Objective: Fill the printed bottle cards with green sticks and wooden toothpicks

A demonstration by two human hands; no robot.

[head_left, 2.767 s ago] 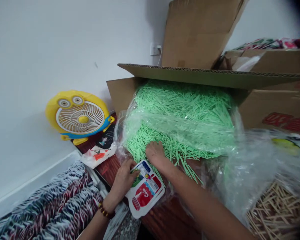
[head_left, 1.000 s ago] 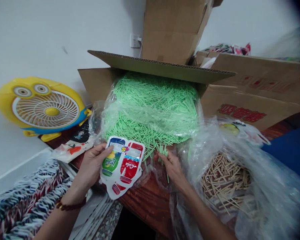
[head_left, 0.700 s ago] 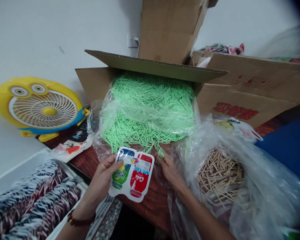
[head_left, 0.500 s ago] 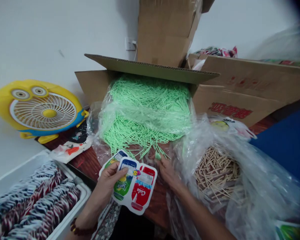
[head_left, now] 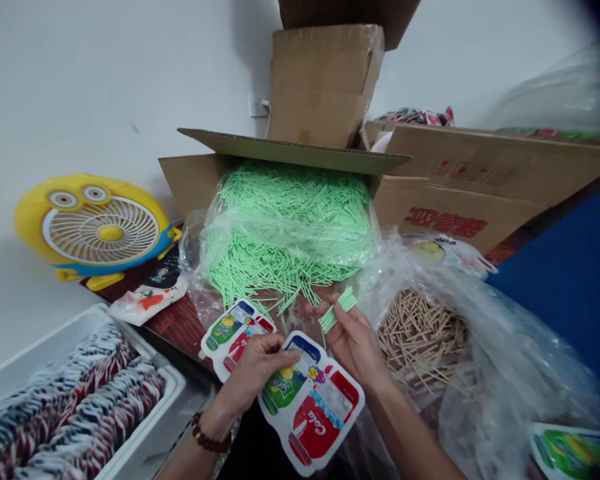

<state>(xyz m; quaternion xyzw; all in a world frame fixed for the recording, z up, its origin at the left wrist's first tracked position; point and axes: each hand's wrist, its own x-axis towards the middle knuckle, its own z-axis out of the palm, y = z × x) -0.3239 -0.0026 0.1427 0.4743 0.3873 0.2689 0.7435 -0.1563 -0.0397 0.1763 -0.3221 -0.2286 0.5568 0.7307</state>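
My left hand [head_left: 260, 367] pinches a flat packet [head_left: 313, 407] printed with a green Sprite can and a red Cola can. Behind that hand lies a second packet [head_left: 233, 333] of the same print, partly covered. Between the fingers of my right hand [head_left: 355, 343] is a small bundle of short green sticks [head_left: 338, 311], just above the held packet's upper edge. Further back, a large heap of thin green sticks [head_left: 285, 260] spills from a clear plastic bag in an open cardboard box [head_left: 300, 155]. Some loose ones lie on the dark wooden table [head_left: 180, 327].
Brown sticks [head_left: 425, 337] lie in clear plastic [head_left: 510, 340] at the right. A white foam box [head_left: 173, 393] at the left holds rows of packets. A yellow fan [head_left: 105, 227] stands behind it. Cardboard boxes [head_left: 325, 80] are at the back, another packet [head_left: 573, 450] at lower right.
My right hand has lifted away from the green heap with the stick bundle, fingers now turned up. My left hand has moved right with its packet, uncovering more of the second one.
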